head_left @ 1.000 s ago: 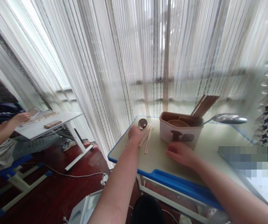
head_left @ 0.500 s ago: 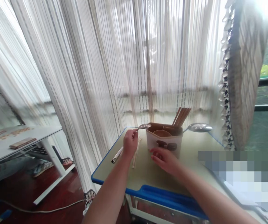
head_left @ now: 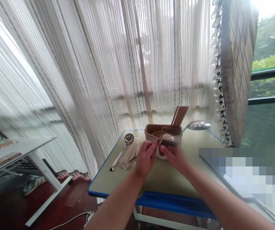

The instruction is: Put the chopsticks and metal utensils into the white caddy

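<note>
My left hand [head_left: 145, 158] and my right hand [head_left: 174, 156] meet in front of a beige utensil holder [head_left: 163, 131] on the table [head_left: 152, 179]. Both pinch a slotted metal spoon [head_left: 167, 140], whose perforated bowl shows just above my fingers. Brown chopsticks [head_left: 180, 115] and a large metal ladle [head_left: 196, 125] stand in the holder. To the left of my left hand a second slotted spoon [head_left: 122, 151] lies on the table beside a loose pile of pale wooden chopsticks [head_left: 130, 153].
Sheer striped curtains [head_left: 104, 70] hang close behind the table. A patterned fringed drape [head_left: 235, 70] hangs at the right by a window. A white desk [head_left: 15, 151] stands at the left. A cable [head_left: 72, 218] lies on the dark red floor.
My left hand has lifted a slotted spoon from the left of the table to the front of the holder. My right hand has joined it there. The view has swung right.
</note>
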`<state>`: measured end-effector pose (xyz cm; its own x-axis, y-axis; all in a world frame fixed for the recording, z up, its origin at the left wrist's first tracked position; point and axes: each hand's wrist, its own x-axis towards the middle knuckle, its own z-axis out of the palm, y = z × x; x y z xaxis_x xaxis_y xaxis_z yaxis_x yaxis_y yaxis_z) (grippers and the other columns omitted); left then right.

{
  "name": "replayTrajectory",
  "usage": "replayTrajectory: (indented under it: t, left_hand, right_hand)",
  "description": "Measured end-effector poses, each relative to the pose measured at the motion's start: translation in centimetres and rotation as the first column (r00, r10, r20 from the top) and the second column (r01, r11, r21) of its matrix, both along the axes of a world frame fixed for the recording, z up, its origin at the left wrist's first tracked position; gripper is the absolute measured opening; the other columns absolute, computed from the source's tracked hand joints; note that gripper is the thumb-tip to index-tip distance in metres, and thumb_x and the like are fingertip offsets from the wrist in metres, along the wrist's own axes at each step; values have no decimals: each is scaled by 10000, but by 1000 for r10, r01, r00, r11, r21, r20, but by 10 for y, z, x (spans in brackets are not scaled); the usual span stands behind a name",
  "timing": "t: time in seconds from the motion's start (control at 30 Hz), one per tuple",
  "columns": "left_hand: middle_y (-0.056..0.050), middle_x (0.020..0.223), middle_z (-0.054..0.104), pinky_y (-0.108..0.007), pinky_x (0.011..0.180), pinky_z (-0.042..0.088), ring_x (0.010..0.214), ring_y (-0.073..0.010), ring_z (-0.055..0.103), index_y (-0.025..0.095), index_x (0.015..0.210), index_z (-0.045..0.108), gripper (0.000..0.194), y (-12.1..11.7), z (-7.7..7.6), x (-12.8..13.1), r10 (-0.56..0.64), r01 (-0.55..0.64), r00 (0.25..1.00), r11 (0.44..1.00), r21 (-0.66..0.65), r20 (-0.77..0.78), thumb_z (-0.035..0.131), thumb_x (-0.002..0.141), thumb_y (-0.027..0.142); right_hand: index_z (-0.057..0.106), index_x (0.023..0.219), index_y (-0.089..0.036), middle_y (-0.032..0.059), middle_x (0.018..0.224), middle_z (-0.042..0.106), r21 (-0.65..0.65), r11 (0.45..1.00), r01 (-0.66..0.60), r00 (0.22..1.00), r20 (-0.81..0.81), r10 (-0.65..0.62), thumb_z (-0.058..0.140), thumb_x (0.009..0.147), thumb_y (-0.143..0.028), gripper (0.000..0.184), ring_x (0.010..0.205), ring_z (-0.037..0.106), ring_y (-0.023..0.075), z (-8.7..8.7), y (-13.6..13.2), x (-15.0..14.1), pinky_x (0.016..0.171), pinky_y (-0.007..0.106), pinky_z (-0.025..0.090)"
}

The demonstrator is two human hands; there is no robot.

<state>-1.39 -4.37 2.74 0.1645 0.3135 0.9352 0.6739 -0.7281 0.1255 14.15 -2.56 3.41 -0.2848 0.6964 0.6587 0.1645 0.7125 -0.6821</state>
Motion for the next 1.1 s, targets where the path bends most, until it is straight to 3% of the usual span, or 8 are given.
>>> replayTrajectory:
  t: [0.17, 0.33, 0.4, 0.5, 0.63, 0.77, 0.97, 1.1]
  left_hand:
    - [-56, 870, 537, -276, 716, 489, 806, -138, 533, 200, 1043, 606, 236, 1, -2, 0, -18, 17, 999, 999, 37, 38, 526, 829, 142]
    - [-52, 864, 549, -274, 715, 496, 809, -139, 551, 195, 966, 602, 159, 0, -2, 2, -21, 18, 997, 999, 40, 77, 532, 829, 158]
    - [-51, 864, 552, -268, 711, 495, 805, -137, 554, 193, 967, 596, 155, -1, -1, 2, -14, 10, 997, 998, 54, 80, 528, 832, 161]
    - [-46, 867, 554, -260, 717, 491, 811, -133, 554, 182, 951, 587, 139, -2, 0, 1, 3, -10, 997, 997, 73, 83, 535, 826, 152]
    - [-44, 882, 547, -257, 724, 488, 817, -127, 551, 185, 928, 580, 113, -1, 1, -4, -2, -3, 997, 998, 58, 83, 521, 835, 161]
    - [-46, 895, 546, -259, 738, 489, 824, -125, 558, 185, 931, 573, 111, -1, 0, -5, 0, -7, 995, 997, 73, 98, 504, 845, 166]
    - [-49, 889, 551, -274, 762, 486, 836, -131, 554, 179, 940, 569, 118, -1, 3, -3, 23, -29, 997, 996, 87, 68, 510, 840, 158]
    - [-43, 889, 555, -272, 760, 485, 834, -129, 556, 181, 959, 576, 144, -4, 4, -2, 14, -22, 997, 994, 106, 79, 536, 824, 150]
  right_hand:
    - [677, 882, -168, 45, 767, 670, -70, 998, -6, 997, -81, 1, 570, 790, -424, 292, 640, 586, 159, 7, -5, 2, 579, 269, 481]
    - [645, 1010, -179, 72, 911, 673, -201, 966, -160, 966, -233, 111, 650, 719, -431, 385, 801, 615, 210, 14, -6, 0, 616, 294, 513]
    - [605, 1067, -183, 61, 879, 665, -242, 946, -216, 945, -297, 139, 677, 699, -411, 439, 767, 611, 193, 19, -10, -2, 616, 294, 515]
    - [528, 1140, -206, 41, 889, 638, -233, 943, -238, 902, -412, 126, 704, 680, -371, 519, 686, 591, 146, 27, -17, -3, 571, 263, 507]
    - [374, 1257, -300, 35, 1052, 572, -171, 953, -249, 835, -536, 123, 719, 668, -335, 683, 836, 597, 152, 33, -15, 0, 596, 245, 529]
    - [325, 1296, -299, 55, 1152, 548, -133, 955, -266, 882, -433, 185, 731, 652, -354, 763, 1005, 577, 181, 33, -9, 4, 810, 328, 523]
    - [343, 1248, -261, 112, 1306, 480, -91, 957, -275, 900, -374, 224, 685, 687, -430, 679, 1071, 562, 207, 30, -13, -1, 866, 372, 496]
    - [417, 1165, -231, 115, 1224, 544, 18, 999, -49, 944, -327, 53, 740, 635, -376, 637, 1028, 579, 219, 29, -18, 1, 872, 382, 482]
